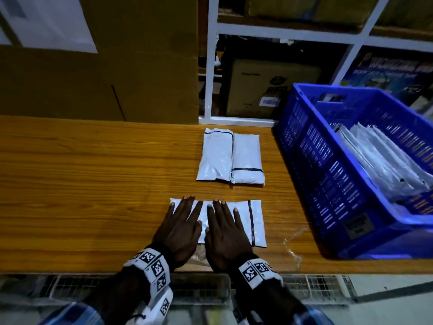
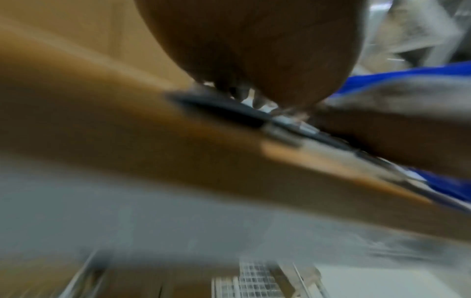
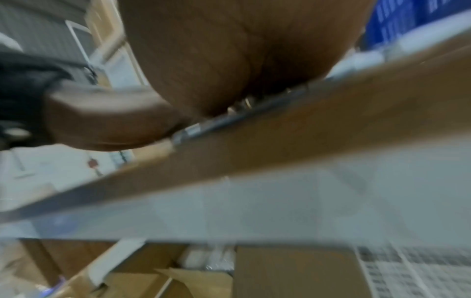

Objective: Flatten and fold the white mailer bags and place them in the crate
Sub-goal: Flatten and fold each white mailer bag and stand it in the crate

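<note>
Head view: blue crate point(image 1: 311, 165) sits at the right end of the wooden table point(image 1: 93, 174), tilted in frame; inside it, a stack of white mailer bags point(image 1: 379, 165) leans against the far right wall. Two folded mailers point(image 1: 230, 158) lie side by side, touching, mid-table, just left of the crate. Nearest mailer point(image 1: 256, 221) lies flat close to the table's front edge. Left hand point(image 1: 180, 228) and right hand point(image 1: 225, 228) press on it palms down, fingers straight and spread, thumbs almost meeting. Its dark seal strip is exposed to the right of the right hand. Bare wood runs wide to the left. Cardboard box point(image 1: 100, 66) stands at the table's back edge.

Left wrist view: heavily blurred; palm point(image 2: 267, 50) down on the table edge point(image 2: 127, 131); finger pose cannot be told here.

Right wrist view: blurred; palm point(image 3: 229, 56) flat on the surface, blue crate point(image 3: 397, 22) beyond.
</note>
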